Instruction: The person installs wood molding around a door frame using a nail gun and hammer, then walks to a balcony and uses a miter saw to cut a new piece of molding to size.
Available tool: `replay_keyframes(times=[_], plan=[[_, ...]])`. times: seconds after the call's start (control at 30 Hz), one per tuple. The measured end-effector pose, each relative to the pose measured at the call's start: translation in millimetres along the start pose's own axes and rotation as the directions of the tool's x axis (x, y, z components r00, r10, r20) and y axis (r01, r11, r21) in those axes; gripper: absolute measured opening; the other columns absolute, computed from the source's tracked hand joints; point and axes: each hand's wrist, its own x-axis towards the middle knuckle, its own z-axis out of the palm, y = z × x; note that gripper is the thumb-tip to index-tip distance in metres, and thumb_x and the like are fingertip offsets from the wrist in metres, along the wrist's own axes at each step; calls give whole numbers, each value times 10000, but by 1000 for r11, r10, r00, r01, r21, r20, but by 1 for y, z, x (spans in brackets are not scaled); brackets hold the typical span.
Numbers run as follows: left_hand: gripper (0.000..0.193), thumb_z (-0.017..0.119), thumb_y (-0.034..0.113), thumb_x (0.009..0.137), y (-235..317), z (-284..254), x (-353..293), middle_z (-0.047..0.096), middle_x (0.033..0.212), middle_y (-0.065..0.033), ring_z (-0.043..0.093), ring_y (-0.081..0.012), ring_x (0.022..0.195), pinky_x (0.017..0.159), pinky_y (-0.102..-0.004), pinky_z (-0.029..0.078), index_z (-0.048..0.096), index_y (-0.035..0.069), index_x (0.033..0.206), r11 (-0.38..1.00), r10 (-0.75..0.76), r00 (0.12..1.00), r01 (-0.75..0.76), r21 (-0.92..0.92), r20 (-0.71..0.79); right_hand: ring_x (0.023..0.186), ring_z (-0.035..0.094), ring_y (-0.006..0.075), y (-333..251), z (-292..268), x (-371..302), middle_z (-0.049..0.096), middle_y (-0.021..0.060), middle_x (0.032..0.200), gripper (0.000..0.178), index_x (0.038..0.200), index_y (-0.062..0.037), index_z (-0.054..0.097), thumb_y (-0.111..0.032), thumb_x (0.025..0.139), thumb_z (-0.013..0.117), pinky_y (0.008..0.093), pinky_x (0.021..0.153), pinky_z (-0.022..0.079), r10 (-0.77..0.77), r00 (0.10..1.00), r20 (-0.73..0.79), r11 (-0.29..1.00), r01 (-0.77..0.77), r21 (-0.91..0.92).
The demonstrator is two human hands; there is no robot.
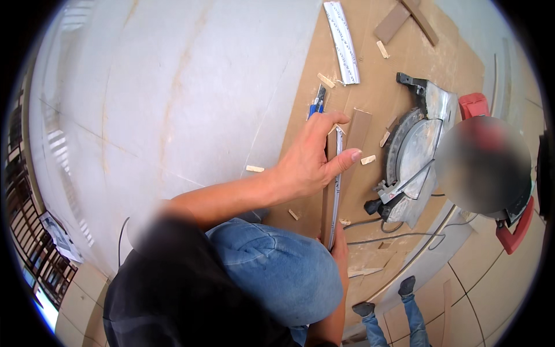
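Observation:
A long narrow trim strip, brown with a white printed edge, stands out from beside my bent knee. My left hand is at its far end, the thumb laid across the strip and the index finger curled by the tip; the other fingers are hidden. At the near end, my right hand grips the strip, partly covered by the knee. A utility knife with blue on its handle lies just beyond my left hand. Right of the strip lies a flat brown board.
A mitre saw with red parts stands to the right, partly blurred. Brown cardboard covers the floor, with a white printed strip, crossed brown boards and small wood offcuts. Cables run below the saw. Another person's feet show at lower right.

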Motion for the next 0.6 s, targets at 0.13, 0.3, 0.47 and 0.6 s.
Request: replay_keyframes(times=[0.13, 0.3, 0.47, 0.6], plan=[[632, 740, 356, 1011, -6, -3, -1, 562, 1233, -147, 599, -246, 1065, 965, -354, 499, 458, 49, 1486, 999, 11, 1000, -10, -45, 27, 1127, 674, 457, 1, 8, -7, 639, 296, 1283, 706, 1547, 19, 435, -37, 910, 736, 474, 938, 551, 13, 1000, -18, 1000, -13, -2], [899, 778, 333, 981, -20, 26, 4, 552, 1313, -119, 661, -271, 1157, 1004, -441, 564, 232, 98, 1655, 594, -274, 944, 318, -739, 186, 1142, 645, 479, 6, -4, 14, 627, 274, 1297, 741, 1591, -50, 391, -99, 921, 705, 499, 970, 544, -129, 991, -41, 990, 126, -56], [673, 767, 395, 984, -55, 60, -17, 666, 1225, -82, 669, -282, 1166, 1057, -504, 544, 444, 92, 1490, 419, -337, 854, 513, -749, 397, 1129, 658, 445, 6, -15, 60, 609, 212, 1353, 723, 1596, -176, 386, -191, 926, 656, 520, 940, 551, -80, 996, 41, 997, 80, 0], [165, 686, 209, 1030, -61, 63, 4, 545, 885, 4, 536, -147, 833, 856, -358, 512, 564, 103, 996, 291, -379, 843, 500, -815, 382, 1125, 669, 417, 0, -13, 73, 648, 178, 1329, 661, 1555, -157, 454, -181, 922, 643, 498, 948, 552, 8, 999, 46, 1000, -9, 12]])
